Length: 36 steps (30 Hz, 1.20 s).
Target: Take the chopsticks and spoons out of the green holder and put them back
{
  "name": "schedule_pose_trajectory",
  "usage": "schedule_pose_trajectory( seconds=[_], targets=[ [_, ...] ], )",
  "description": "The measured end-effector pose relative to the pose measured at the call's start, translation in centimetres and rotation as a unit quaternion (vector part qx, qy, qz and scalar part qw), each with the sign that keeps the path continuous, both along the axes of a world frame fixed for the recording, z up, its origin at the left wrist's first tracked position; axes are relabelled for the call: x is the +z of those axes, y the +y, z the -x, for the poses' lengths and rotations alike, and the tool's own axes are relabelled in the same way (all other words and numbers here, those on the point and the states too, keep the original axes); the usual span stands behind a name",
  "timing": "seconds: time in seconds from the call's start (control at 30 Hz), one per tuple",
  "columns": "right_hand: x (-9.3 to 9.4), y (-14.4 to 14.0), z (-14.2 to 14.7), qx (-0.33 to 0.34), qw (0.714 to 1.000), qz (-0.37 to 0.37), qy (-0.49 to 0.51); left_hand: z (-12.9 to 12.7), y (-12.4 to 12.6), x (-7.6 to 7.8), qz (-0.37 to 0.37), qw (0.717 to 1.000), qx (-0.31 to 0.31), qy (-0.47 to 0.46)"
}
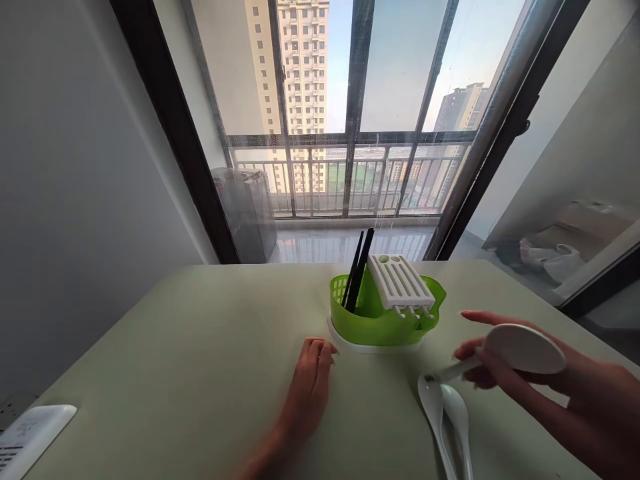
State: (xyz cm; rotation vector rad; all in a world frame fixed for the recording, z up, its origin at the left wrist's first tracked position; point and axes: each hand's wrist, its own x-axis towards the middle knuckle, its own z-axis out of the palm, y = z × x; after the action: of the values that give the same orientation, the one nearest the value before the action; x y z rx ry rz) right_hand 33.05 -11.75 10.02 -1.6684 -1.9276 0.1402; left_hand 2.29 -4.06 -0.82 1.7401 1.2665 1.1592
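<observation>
My right hand (pixel 505 373) holds a white rice paddle (pixel 520 348) above the table, to the right of the green utensil holder (pixel 373 323). The holder stands on a white base and carries black chopsticks (pixel 358 270) and a tilted white slotted insert (pixel 400 281). Two white spoons (pixel 445 413) lie on the table just below the paddle's handle. My left hand (pixel 307 390) rests flat on the pale green table (pixel 175 347), fingers together, just left of the holder and touching nothing else.
A white remote-like device (pixel 30 437) lies at the table's near left corner. Behind the table a glass door shows a balcony railing (pixel 345 180) and tall buildings. A grey wall stands at left; bags lie on the floor at right.
</observation>
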Motion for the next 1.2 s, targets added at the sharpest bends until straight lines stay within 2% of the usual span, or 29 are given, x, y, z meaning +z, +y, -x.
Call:
schedule_pose_trajectory(
  seconds=[0.1, 0.2, 0.3, 0.37, 0.5, 0.63, 0.73, 0.93, 1.2],
  targets=[
    [2.8, 1.4, 2.5, 0.066, 0.994, -0.001, 0.083, 0.0, -0.1, 0.1, 0.006, 1.000, -0.006, -0.003],
    [4.9, 3.1, 4.8, 0.118, 0.989, -0.076, 0.040, 0.0, -0.1, 0.0, 0.007, 1.000, -0.012, -0.007],
    [5.5, 5.1, 6.3, 0.178, 0.976, -0.122, -0.032, 0.0, -0.1, -0.1, 0.006, 1.000, -0.014, -0.007],
    [5.1, 6.6, 7.0, 0.194, 0.969, -0.129, -0.084, 0.0, -0.1, -0.3, 0.008, 1.000, -0.016, -0.007],
    [3.5, 9.3, 8.0, 0.183, 0.951, -0.165, -0.185, 0.0, -0.1, -0.6, 0.013, 1.000, -0.023, -0.005],
    [2.4, 10.8, 8.8, 0.190, 0.932, -0.204, -0.233, 0.0, -0.2, -0.6, 0.022, 0.999, -0.029, -0.006],
    [2.0, 11.0, 9.3, 0.177, 0.932, -0.201, -0.244, 0.0, -0.3, -0.6, 0.024, 0.999, -0.032, -0.011],
    [1.5, 10.7, 9.7, 0.195, 0.927, -0.141, -0.286, 0.0, -0.2, -0.6, 0.026, 0.999, -0.034, -0.014],
    [1.0, 9.0, 8.7, 0.209, 0.916, -0.191, -0.283, 0.0, -0.3, -0.5, 0.025, 0.999, -0.030, -0.012]
  ],
)
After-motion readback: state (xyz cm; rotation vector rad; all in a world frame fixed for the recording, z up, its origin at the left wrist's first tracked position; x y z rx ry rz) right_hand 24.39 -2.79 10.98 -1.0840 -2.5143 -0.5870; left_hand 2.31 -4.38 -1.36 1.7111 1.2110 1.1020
